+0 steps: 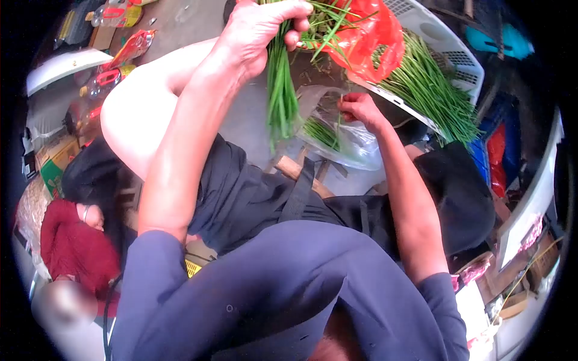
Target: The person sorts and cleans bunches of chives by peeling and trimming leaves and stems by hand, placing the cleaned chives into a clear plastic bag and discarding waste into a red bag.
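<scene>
My left hand is closed around a bunch of garlic chives. The long green ends hang down below the fist. My right hand is pinched on a thin chive stalk, over an open clear plastic bag. Several cut green stalks lie inside that bag. Between and beyond the hands, a red plastic bag sits at the near side of a white plastic basket. A large pile of chives lies in the basket, spilling over its rim.
Loose leaf scraps lie on the grey floor near the left hand. A wooden bar is between my legs. Plastic bottles and a green carton stand at left. Another person in a red sleeve is at lower left.
</scene>
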Demonstrator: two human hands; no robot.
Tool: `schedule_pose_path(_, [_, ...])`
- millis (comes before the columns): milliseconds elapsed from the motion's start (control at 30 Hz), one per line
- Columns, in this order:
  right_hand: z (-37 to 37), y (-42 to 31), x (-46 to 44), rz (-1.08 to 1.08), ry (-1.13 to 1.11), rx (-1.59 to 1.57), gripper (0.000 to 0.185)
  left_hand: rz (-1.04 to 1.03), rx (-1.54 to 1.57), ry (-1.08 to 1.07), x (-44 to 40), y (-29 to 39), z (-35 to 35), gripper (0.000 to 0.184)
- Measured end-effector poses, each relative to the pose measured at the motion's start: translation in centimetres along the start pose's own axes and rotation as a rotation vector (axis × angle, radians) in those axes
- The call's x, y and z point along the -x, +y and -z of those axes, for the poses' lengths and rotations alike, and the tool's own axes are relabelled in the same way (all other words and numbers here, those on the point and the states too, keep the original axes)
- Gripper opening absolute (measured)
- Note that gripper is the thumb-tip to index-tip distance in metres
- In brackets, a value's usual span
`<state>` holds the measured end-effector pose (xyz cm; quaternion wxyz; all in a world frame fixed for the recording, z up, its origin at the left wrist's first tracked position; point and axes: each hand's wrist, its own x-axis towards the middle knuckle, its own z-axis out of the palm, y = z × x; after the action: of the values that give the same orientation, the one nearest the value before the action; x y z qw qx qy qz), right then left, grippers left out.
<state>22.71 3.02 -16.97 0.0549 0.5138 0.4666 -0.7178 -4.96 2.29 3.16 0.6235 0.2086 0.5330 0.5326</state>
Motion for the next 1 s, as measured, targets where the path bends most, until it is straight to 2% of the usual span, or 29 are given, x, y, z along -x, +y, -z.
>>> schedule_pose_path(33, [-0.1,-1.3,1.2,0.011,0.021,0.007,0.011,-0.015,0.005,-0.019,-0.1,-0.4,0.0,0.015])
schedule_pose_path(167, [-0.5,-4.8,4.2,0.152,0.048,-0.129,0.017,-0.007,-0.310,-0.133,0.0,-2.3,-0.6,0.014])
schedule_pose_path(300, [-2.1,-8.7,7.6,0.295,0.135,-0.287,0.016,0.131,-0.460,-0.239,1.1,-4.3,-1.7,0.021])
schedule_pose_path(400, [-2.9,-9.7,8.9,0.380,0.185,-0.440,0.015,0.185,-0.486,-0.334,1.2,-5.8,-1.7,0.023])
schedule_pose_path(500, [-3.5,-9.7,9.6,0.452,0.198,-0.499,0.015,0.208,-0.382,-0.446,2.0,-5.8,-2.4,0.020])
schedule_pose_path(700, [-4.5,-10.2,10.0,0.533,0.267,-0.441,0.016,0.201,-0.361,-0.424,1.6,-6.6,-2.5,0.017])
schedule_pose_path(767, [-4.4,-10.2,9.9,0.557,0.362,-0.312,0.018,0.212,-0.352,-0.417,1.6,-6.3,-2.6,0.016])
schedule_pose_path(800, [-4.3,-10.0,9.7,0.562,0.364,-0.316,0.018,0.245,-0.329,-0.429,1.6,-6.1,-2.5,0.016])
schedule_pose_path(867, [-4.1,-9.7,9.5,0.516,0.528,-0.325,0.019,0.293,-0.309,-0.449,1.6,-6.0,-2.5,0.015])
schedule_pose_path(1000, [-3.0,-8.9,9.5,0.517,0.492,-0.497,0.020,0.279,-0.308,-0.438,1.5,-6.1,-2.5,0.010])
